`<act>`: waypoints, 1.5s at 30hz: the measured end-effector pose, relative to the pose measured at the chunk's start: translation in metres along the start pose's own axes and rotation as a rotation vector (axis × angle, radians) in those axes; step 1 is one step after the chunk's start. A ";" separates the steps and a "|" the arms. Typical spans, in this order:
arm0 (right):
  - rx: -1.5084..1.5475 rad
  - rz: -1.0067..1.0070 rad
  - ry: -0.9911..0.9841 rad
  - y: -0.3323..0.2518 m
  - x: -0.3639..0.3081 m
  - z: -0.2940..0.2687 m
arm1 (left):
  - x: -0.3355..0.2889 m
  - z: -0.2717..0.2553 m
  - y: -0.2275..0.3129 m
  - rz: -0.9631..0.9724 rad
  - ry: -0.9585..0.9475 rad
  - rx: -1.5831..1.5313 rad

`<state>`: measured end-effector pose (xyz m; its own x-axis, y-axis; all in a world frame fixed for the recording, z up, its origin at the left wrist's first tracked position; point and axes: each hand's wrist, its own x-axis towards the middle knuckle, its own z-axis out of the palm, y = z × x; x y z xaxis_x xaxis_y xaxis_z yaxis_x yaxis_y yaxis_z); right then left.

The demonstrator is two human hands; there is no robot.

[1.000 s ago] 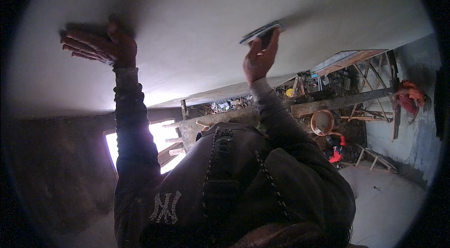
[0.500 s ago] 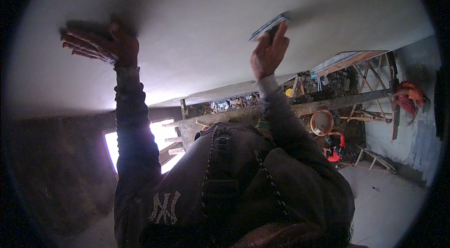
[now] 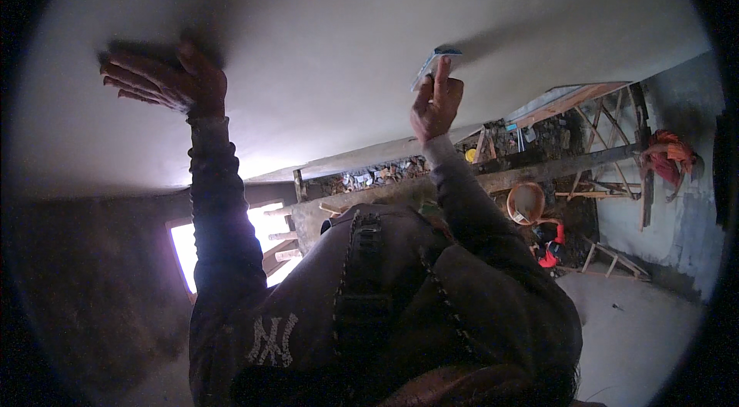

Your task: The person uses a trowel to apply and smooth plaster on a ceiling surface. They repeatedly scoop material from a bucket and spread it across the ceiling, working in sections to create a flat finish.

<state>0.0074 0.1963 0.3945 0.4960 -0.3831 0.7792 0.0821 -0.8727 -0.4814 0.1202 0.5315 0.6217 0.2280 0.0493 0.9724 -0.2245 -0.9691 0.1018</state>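
My left hand (image 3: 165,82) rests near the pale, smooth plastered surface (image 3: 331,30), its fingers stretched out and holding nothing. Its palm side seems to touch or nearly touch the plaster, with a dark shadow just behind it. In my right hand (image 3: 437,105) is a thin, flat plastering trowel (image 3: 428,68) with bluish edges, tilted so that its blade meets the same surface. The fingers close round the back of the trowel, one finger lying up along it; the handle is hidden by the hand.
A wooden beam (image 3: 554,169) runs behind and below my right arm. Beyond it a person in red (image 3: 548,251) is by a round orange-brown basin (image 3: 526,203). Another person in orange (image 3: 668,154) is by wooden scaffolding (image 3: 608,130) at far right. A bright window (image 3: 185,249) stands at left.
My right hand and the trowel have shifted slightly down and to the left across the surface, and the trowel has turned to a steeper slant. My left hand has stayed nearly in place.
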 end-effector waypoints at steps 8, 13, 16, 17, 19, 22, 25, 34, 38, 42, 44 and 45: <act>-0.021 -0.109 0.048 0.010 0.008 -0.002 | 0.004 -0.001 0.011 -0.012 0.015 0.035; 0.028 -0.122 0.032 0.000 0.024 -0.012 | -0.003 0.009 -0.007 0.029 0.069 0.006; 0.068 -0.108 0.123 -0.022 0.070 -0.020 | 0.001 0.003 0.000 0.011 0.055 0.009; 0.089 -0.063 0.131 -0.031 0.084 -0.025 | 0.001 0.003 0.000 0.005 0.044 0.023; 0.058 0.022 0.162 -0.026 0.090 -0.025 | 0.000 0.002 0.000 -0.006 0.021 0.056; 0.043 0.207 0.217 0.004 0.066 -0.012 | 0.003 -0.002 0.002 -0.051 -0.005 0.007; 0.327 0.490 0.274 0.049 0.020 0.002 | 0.005 -0.002 0.014 -0.082 -0.025 0.004; 0.354 0.501 0.176 0.054 0.037 -0.012 | 0.004 -0.007 0.005 0.002 0.004 0.029; 0.785 1.125 0.288 0.100 0.018 -0.004 | 0.006 -0.003 0.010 -0.051 0.007 -0.021; 0.839 1.023 0.128 0.112 -0.015 0.007 | 0.001 0.002 0.008 0.004 0.042 0.013; 1.017 1.032 0.299 0.061 0.048 -0.016 | -0.006 0.007 -0.002 0.064 0.072 0.051; 0.803 0.749 0.279 0.076 0.066 -0.027 | -0.012 0.015 -0.004 0.069 0.020 -0.011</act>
<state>0.0230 0.0962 0.4204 0.4517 -0.8694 0.2002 0.4265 0.0133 -0.9044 0.1322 0.5312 0.6065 0.1929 -0.0131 0.9811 -0.2492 -0.9678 0.0361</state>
